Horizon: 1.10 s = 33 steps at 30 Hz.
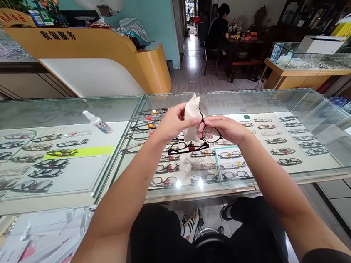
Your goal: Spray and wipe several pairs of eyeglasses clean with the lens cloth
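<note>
Above the glass display case, my left hand (173,122) is closed on a cream cleaning cloth (192,121). The cloth is folded over part of a pair of dark-rimmed glasses (212,134), hiding one of its lenses. My right hand (227,127) pinches the frame of the glasses near the middle, and the round lens below it shows small droplets or specks. Under my hands, rows of glasses lie inside the case, among them a black pair (188,147) with a red tag. A white spray bottle (98,122) lies tilted on the glass top to the left.
The glass counter (247,186) spans the width before my knees. An open drawer (34,255) with papers and plastic sleeves is at lower left. Beyond stand a yellow cashier desk (153,67), a seated person (217,31) at a table, and another display case (312,60).
</note>
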{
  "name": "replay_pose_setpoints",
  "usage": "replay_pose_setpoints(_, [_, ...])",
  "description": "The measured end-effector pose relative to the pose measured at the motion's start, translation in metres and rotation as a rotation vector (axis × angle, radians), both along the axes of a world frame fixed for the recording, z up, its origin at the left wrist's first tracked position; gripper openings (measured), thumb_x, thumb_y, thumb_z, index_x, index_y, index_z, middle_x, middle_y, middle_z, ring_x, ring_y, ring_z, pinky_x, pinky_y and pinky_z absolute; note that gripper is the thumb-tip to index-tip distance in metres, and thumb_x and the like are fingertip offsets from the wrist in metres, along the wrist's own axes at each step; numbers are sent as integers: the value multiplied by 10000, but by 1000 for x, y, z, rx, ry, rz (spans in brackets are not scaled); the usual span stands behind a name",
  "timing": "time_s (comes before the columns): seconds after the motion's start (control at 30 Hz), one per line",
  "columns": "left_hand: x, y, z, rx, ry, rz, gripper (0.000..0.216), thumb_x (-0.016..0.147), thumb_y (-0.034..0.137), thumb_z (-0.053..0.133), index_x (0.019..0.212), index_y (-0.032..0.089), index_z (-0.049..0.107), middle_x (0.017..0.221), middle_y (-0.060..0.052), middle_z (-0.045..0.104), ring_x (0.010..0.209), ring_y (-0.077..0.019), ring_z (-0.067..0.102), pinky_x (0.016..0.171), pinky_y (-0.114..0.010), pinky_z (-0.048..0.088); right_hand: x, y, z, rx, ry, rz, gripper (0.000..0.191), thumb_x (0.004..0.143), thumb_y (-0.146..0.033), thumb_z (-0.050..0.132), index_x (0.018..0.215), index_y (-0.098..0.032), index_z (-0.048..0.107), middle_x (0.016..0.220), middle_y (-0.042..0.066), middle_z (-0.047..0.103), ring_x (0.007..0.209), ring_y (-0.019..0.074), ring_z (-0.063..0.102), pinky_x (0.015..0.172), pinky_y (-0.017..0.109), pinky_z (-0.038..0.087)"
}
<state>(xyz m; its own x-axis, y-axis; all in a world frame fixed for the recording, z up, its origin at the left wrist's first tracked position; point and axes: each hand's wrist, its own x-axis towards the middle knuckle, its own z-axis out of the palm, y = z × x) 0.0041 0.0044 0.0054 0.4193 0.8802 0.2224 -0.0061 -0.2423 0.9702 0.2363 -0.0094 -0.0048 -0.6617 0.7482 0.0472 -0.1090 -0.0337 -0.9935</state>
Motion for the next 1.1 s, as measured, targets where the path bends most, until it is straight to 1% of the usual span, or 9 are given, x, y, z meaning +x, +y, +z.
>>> replay_pose_setpoints(0.13, [9,-5,-3,-48,-72,26,527,723,492,1005,1014,162,713,836,-52,785,696,-201,729,651,-283,566,-3,-1,-2,3,3,-23,370,961,-552,747,934,-187,805,920,70,791,778,170,644,708,298,492])
replay_pose_setpoints(0.43, [22,-10,-11,-133,-206,61,562,721,545,1004,1018,188,686,698,-13,743,505,-177,672,505,-279,540,-3,-1,-2,-16,13,-9,367,956,-542,754,920,-179,802,917,69,791,831,184,674,730,292,489])
replay_pose_setpoints(0.57, [27,-15,-10,-105,-216,116,559,787,670,918,958,201,666,590,1,685,428,-173,625,438,-269,483,-4,0,-7,24,2,-4,332,971,-504,747,942,-180,814,943,60,790,794,157,630,713,280,460])
replay_pose_setpoints(0.67, [24,-12,-9,-44,-231,171,571,827,736,848,866,199,659,584,-3,669,425,-154,599,420,-258,439,-3,-1,-6,62,-10,-12,330,984,-497,738,965,-179,823,972,66,799,787,149,608,738,280,468])
replay_pose_setpoints(0.73, [18,-6,-8,-31,-209,159,593,821,757,839,829,194,654,605,-11,675,453,-150,602,423,-254,431,-2,-2,-4,45,-4,-28,353,975,-527,742,962,-183,822,965,70,802,809,164,641,760,289,490])
replay_pose_setpoints(0.8, [12,-1,-7,-47,-176,98,591,795,736,874,868,185,674,671,-26,709,511,-159,640,461,-257,473,-1,-2,0,12,11,-67,374,957,-560,754,946,-192,816,940,65,799,809,177,662,755,296,505])
replay_pose_setpoints(0.93, [9,-1,-7,-82,-169,-57,591,768,610,957,1084,191,687,786,-32,757,610,-184,711,571,-284,574,-2,-2,1,9,35,-96,385,939,-577,767,915,-195,814,886,59,785,838,191,675,766,297,514])
replay_pose_setpoints(1.0, [15,-6,-7,-84,-193,-46,611,753,611,967,1091,201,666,732,-16,742,559,-180,690,541,-283,559,-4,-1,-2,25,36,-83,396,939,-589,762,901,-197,807,879,62,784,857,200,676,773,302,510])
replay_pose_setpoints(1.1, [27,-15,-8,-86,-230,71,585,770,650,940,1021,213,643,626,5,701,455,-172,636,459,-273,500,-8,0,-8,44,16,-63,398,956,-590,741,909,-198,796,910,62,787,848,194,662,783,306,499])
